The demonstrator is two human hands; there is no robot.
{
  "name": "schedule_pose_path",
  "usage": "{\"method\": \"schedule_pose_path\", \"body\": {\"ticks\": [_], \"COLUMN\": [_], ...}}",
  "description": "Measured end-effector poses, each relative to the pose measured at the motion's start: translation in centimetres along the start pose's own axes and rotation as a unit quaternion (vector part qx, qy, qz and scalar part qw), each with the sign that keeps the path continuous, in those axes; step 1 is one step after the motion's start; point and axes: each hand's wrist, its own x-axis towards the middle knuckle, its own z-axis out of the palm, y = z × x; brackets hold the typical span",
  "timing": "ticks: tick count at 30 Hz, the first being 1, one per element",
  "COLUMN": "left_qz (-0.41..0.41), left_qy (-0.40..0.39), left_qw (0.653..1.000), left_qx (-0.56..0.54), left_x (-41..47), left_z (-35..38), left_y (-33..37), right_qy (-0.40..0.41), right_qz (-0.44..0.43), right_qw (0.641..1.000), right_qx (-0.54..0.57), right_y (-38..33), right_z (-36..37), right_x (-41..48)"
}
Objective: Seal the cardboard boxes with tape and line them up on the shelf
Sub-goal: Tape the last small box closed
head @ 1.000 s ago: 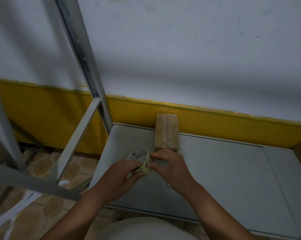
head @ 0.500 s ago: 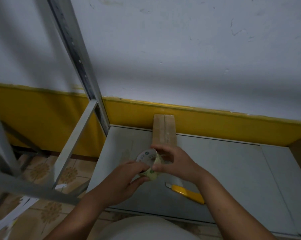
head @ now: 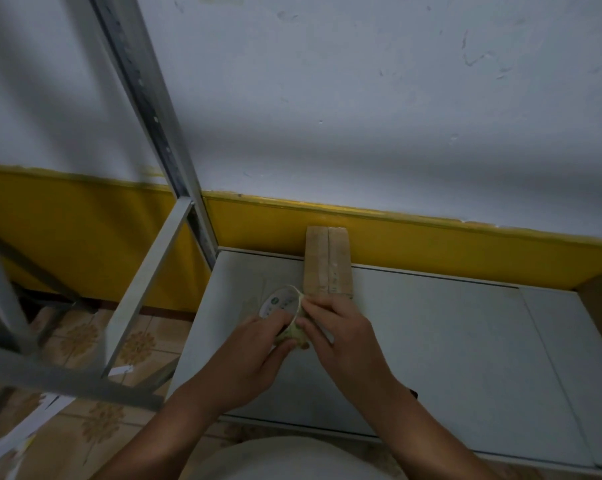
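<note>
Tape roll (head: 282, 304) now closer to cardboard box (head: 327, 261) than 0.5 s ago. Left hand (head: 254, 355) grips it; right hand (head: 344, 337) pinches its rim. Judgement: taping likely next.

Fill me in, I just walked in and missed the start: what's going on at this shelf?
A person holds a roll of tape over the grey shelf with both hands. The left hand grips the roll while the right hand pinches at its rim, seemingly picking for the tape end. A narrow cardboard box stands just behind the roll, at the shelf's back edge by the yellow wall band.
</note>
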Motion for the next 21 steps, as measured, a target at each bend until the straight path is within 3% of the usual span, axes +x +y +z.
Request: {"method": "schedule_pose_path", "body": {"ticks": [9,17,21], "left_qz": [-0.033,-0.045,-0.041], "left_qy": [0.009,-0.04,-0.024], "left_qw": [0.998,0.998,0.999], "left_qx": [-0.044,-0.032,-0.009], "left_x": [0.3,0.0,0.2], "left_z": [0.5,-0.4,-0.5], "left_y": [0.2,0.8,1.3], "right_qy": [0.022,-0.081,-0.084], "right_qz": [0.0,0.088,0.098], "right_qw": [1.0,0.988,0.988], "right_qx": [0.009,0.094,0.085], "right_y": [-0.4,-0.2,-0.8], "right_z": [0.5,-1.3,-1.1], "right_x": [-0.4,0.3,0.0]}}
